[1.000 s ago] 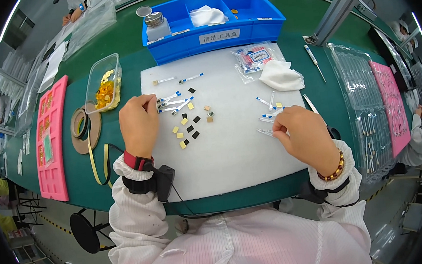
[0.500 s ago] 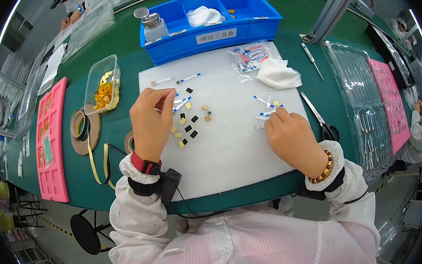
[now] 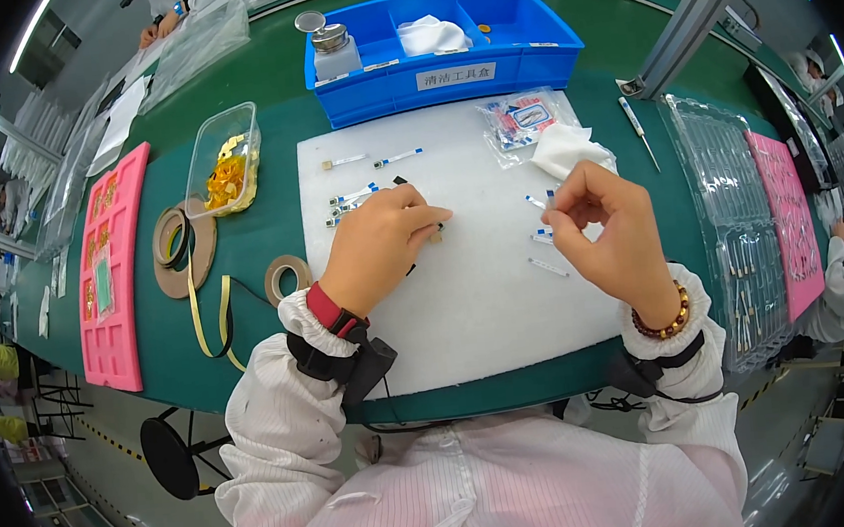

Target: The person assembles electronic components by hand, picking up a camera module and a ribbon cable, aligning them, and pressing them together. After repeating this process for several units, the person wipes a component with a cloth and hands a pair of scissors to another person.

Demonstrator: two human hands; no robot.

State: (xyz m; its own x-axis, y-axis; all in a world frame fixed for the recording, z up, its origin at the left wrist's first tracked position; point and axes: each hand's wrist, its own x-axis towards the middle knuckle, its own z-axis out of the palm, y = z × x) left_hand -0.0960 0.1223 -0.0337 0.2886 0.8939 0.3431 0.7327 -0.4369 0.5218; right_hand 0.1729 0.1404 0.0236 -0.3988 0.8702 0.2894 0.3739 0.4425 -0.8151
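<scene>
Over the middle of the white foam mat [image 3: 468,330], my left hand [image 3: 375,247] is closed, palm down. Its fingertips are at a tiny tan and dark piece [image 3: 437,234], but what they grip is hidden. My right hand [image 3: 612,237] pinches thumb and forefinger together on the mat's right side; anything between them is too small to name. Beside those fingertips are short ribbon strips with blue ends [image 3: 542,237]. Several similar strips [image 3: 348,202] lie beyond my left hand, with two more strips [image 3: 399,157] farther back. My left hand covers most of the small black and yellow pads.
Behind the mat stands a blue divided bin [image 3: 456,78] with a pump bottle [image 3: 334,55]. At left are tape rolls [image 3: 288,278], a clear tub [image 3: 195,168] and a pink tray [image 3: 97,337]. A white cloth [image 3: 573,150], a screwdriver [image 3: 637,129] and clear trays [image 3: 710,168] are at right.
My left hand has come down and right, over the small pads. My right hand has risen off the mat and turned into a raised pinch. The view has shifted slightly.
</scene>
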